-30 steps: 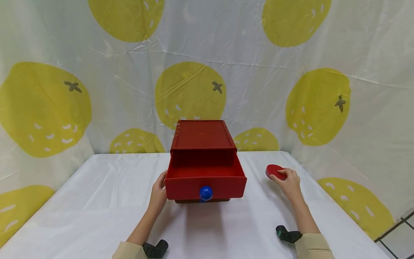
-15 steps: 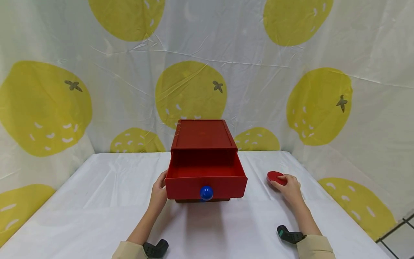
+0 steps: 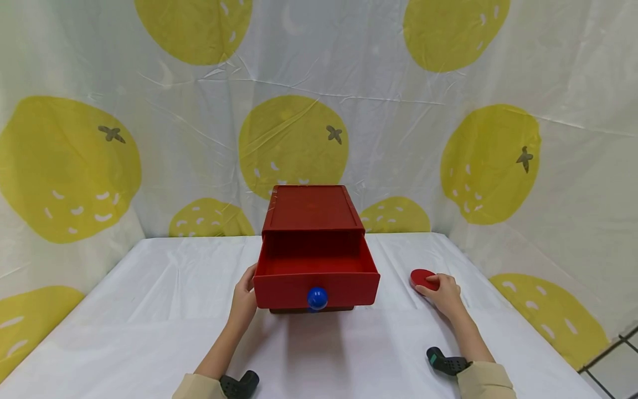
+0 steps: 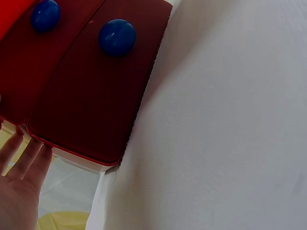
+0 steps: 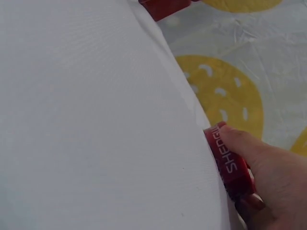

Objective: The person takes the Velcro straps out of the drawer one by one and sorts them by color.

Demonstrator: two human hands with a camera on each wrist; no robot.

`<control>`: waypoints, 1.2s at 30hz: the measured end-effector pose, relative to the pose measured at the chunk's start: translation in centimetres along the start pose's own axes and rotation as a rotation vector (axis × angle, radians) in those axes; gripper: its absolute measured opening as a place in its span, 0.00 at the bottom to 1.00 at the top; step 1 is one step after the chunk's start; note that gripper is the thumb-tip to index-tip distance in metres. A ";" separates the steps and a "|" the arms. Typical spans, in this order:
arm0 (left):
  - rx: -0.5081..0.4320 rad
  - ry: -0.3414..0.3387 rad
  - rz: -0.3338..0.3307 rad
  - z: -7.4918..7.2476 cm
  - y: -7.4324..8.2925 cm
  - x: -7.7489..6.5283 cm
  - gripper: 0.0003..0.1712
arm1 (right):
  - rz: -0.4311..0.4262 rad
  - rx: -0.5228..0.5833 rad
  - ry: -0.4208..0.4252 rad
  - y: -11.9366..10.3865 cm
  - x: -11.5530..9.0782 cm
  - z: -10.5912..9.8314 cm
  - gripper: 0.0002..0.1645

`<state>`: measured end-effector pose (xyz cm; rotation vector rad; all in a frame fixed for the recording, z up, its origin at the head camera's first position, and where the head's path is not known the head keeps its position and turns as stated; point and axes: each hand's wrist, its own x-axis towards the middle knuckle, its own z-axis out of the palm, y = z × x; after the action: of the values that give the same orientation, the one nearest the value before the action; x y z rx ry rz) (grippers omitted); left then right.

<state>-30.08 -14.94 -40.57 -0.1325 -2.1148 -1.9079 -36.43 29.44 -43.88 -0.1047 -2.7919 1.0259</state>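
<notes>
My right hand (image 3: 445, 293) pinches a flat round red tin (image 3: 422, 280) between thumb and fingers, low at the white tabletop, right of the red drawer box (image 3: 314, 208). White lettering runs along the rim of the tin (image 5: 228, 160) in the right wrist view. The upper drawer (image 3: 299, 288) of the box is pulled out, and its visible inside is bare. With fingers nearly straight, my left hand (image 3: 245, 296) rests against the left side of the box; its fingertips are partly hidden behind the drawer. In the left wrist view, the lower drawer (image 4: 86, 96) is pushed in.
A blue knob (image 3: 317, 298) sticks out from the upper drawer front, and another blue knob (image 4: 117, 37) from the lower one. White cloth (image 3: 149, 327) covers the table. Behind hangs a curtain (image 3: 379, 138) with yellow fruit shapes. Black trackers (image 3: 443, 363) are worn at both wrists.
My right hand has come down and slightly nearer to me with the red tin, to the tabletop. My left hand and the drawer box stay where they were.
</notes>
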 end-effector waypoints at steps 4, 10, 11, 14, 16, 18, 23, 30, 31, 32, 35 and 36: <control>0.007 -0.005 0.003 0.0 0.0 0.0 0.26 | 0.006 0.000 -0.011 -0.2 -0.1 0.0 0.32; 0.021 0.014 -0.005 -0.4 0.0 -0.3 0.26 | 0.024 0.039 -0.025 -0.1 0.4 0.6 0.34; 0.019 0.015 -0.009 -0.5 -0.1 -0.3 0.26 | 0.031 0.041 -0.031 -0.1 0.5 0.6 0.34; 0.011 0.005 -0.010 -0.3 -0.3 -0.1 0.26 | 0.038 0.026 -0.051 -0.3 0.4 0.2 0.33; 0.004 -0.001 -0.012 -0.1 -0.4 0.1 0.26 | 0.041 0.017 -0.094 -0.6 0.1 -0.4 0.33; 0.004 0.000 -0.012 0.0 -0.4 0.1 0.26 | 0.029 -0.004 -0.113 -0.7 -0.1 -0.8 0.33; 0.001 0.001 -0.008 0.1 -0.2 0.0 0.26 | 0.016 -0.036 -0.169 -1.1 -0.4 -1.8 0.35; -0.004 -0.003 0.000 0.2 -0.1 0.1 0.25 | -0.032 -0.071 -0.221 -2.0 -0.8 -2.7 0.33; -0.002 0.000 0.000 0.2 -0.1 0.1 0.25 | -0.041 -0.075 -0.224 -2.2 -0.8 -2.8 0.32; 0.000 0.003 0.002 0.2 -0.1 0.1 0.25 | -0.048 -0.075 -0.226 -2.3 -0.8 -2.9 0.32; 0.004 0.009 0.005 0.1 -0.2 0.1 0.25 | -0.047 -0.072 -0.233 -2.6 -0.8 -3.1 0.32; 0.002 0.010 0.006 0.1 -0.3 0.1 0.25 | -0.046 -0.071 -0.234 -2.7 -0.8 -3.1 0.32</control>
<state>-30.25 -14.89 -40.80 -0.1283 -2.1068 -1.8989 -35.09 29.25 -39.88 0.0764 -3.0246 0.9872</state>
